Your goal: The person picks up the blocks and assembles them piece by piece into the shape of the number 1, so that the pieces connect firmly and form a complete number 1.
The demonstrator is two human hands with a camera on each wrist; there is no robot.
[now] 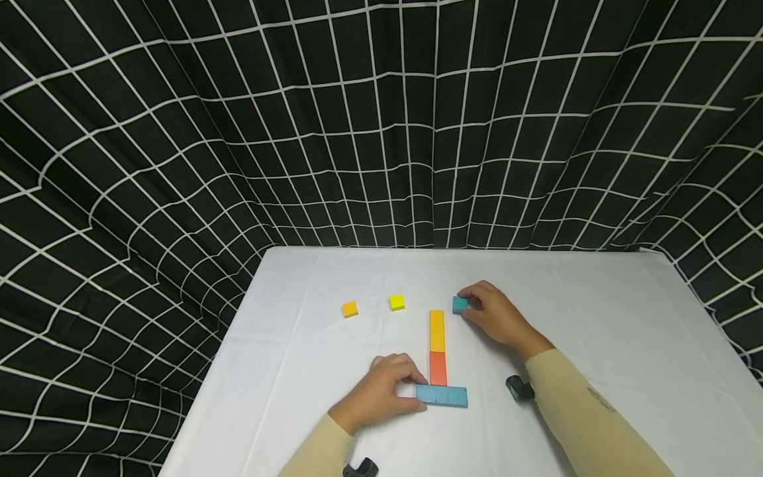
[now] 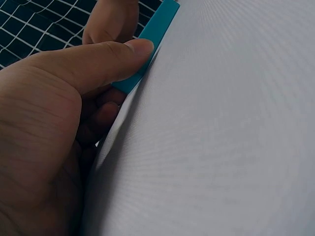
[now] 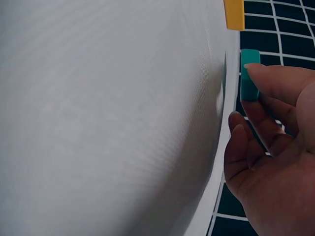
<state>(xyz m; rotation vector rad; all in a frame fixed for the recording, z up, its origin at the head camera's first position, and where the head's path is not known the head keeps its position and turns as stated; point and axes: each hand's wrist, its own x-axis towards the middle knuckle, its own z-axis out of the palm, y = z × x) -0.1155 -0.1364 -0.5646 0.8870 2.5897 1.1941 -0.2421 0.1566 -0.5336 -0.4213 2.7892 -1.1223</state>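
My left hand (image 1: 384, 389) pinches the left end of a long blue block (image 1: 442, 396), which lies crosswise on the table. In the left wrist view its thumb rests along the edge of that blue block (image 2: 160, 22). Above the blue block's middle stands an orange-red block (image 1: 438, 368), end against it, followed by a longer yellow-orange block (image 1: 437, 331) in the same line. To the right of that line's far end, my right hand (image 1: 493, 313) pinches a small teal block (image 1: 459, 305) between thumb and fingers. The right wrist view shows this teal block (image 3: 250, 88) gripped at its side.
Two small square blocks, one orange (image 1: 350, 309) and one bright yellow (image 1: 397, 303), lie to the left on the white-covered table (image 1: 596, 318). A black curtain with a white grid (image 1: 381, 132) surrounds the table's back and sides.
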